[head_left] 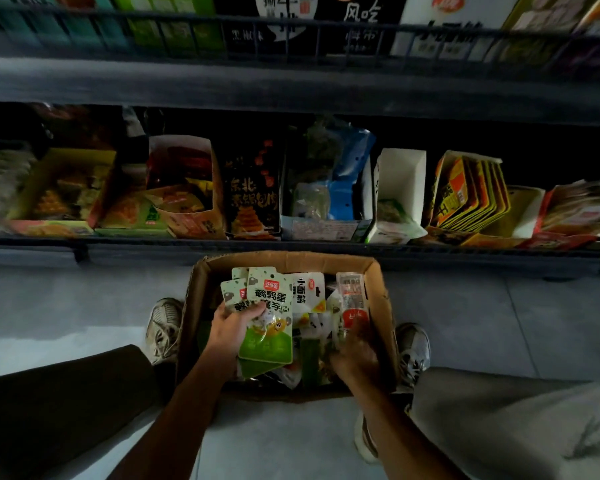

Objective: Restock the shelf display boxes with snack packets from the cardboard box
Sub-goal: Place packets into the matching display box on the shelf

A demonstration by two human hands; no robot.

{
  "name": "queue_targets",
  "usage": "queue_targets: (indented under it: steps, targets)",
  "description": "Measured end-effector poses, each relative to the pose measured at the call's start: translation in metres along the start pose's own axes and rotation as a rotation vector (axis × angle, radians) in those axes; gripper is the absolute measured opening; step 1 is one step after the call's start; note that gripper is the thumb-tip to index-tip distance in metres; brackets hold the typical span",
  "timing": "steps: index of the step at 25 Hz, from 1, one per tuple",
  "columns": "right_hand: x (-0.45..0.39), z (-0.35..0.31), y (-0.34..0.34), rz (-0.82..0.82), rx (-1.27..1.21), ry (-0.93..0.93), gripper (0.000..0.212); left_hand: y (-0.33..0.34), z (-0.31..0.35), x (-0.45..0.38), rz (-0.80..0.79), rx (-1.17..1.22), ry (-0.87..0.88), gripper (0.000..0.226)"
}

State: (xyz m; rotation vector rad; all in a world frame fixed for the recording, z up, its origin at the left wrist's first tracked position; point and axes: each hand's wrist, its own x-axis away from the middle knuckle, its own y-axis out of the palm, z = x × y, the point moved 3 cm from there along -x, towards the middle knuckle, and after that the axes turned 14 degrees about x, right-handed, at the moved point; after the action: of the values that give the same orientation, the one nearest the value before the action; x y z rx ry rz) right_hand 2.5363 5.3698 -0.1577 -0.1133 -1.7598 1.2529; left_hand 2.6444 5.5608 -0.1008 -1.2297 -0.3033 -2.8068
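Fingers of the left hand point(234, 329) curl round a fanned stack of green-and-white packets point(267, 320), thumb across the printed face; the stack is held upright over the left half of the cardboard box point(381, 299). Right hand point(355, 355) is motion-blurred, low in the right half of the box among loose packets. Cannot tell whether its fingers are clenched, released or grasping anything.

Box stands on the pale tiled floor point(499, 313), flaps open, between two worn sneakers: one point(163, 327) at its left wall, one point(413, 348) at its right. Contents: mixed packets, including a white packet point(309, 292) with black characters and a clear-and-red packet point(352, 299) standing near the right wall.

Beyond the box, the bottom shelf point(291, 251) carries a row of display boxes. Noted left to right: yellow box point(66, 185), white-walled box with red and orange packets point(184, 181), black packet with gold characters point(253, 195), box with blue and green packets point(326, 188), white box point(400, 181) nearly unfilled with green packets low inside, box of yellow-and-red packets point(471, 192) leaning in a row.

Upper shelf point(291, 74) holds more cartons behind a wire rail; blurred.
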Motion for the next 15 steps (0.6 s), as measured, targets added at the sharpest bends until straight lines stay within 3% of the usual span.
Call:
queue_targets:
  steps: [1,3,6,9,11,15]
  targets:
    - [-0.002,-0.001,-0.004,0.008,-0.032,0.012,0.085,0.0,-0.001,-0.002,-0.005,0.02,-0.024,0.073]
    - [-0.003,-0.003,-0.011,0.003,-0.136,0.062,0.09,0.0,-0.002,-0.003,-0.003,0.044,-0.026,0.075]
    - [0.007,0.003,-0.025,0.122,-0.146,0.108,0.066,-0.002,-0.003,-0.004,0.037,0.059,0.014,0.043]
    - [0.027,0.005,-0.055,0.194,-0.181,0.12,0.047,0.001,-0.001,0.001,0.046,0.063,0.039,0.037]
    - [0.041,-0.006,-0.087,0.249,-0.293,0.035,0.038,0.006,0.002,0.004,0.02,0.072,0.022,0.031]
    - [0.086,-0.053,-0.144,0.397,-0.287,-0.396,0.039,0.031,0.025,0.027,-0.207,0.176,0.018,0.035]
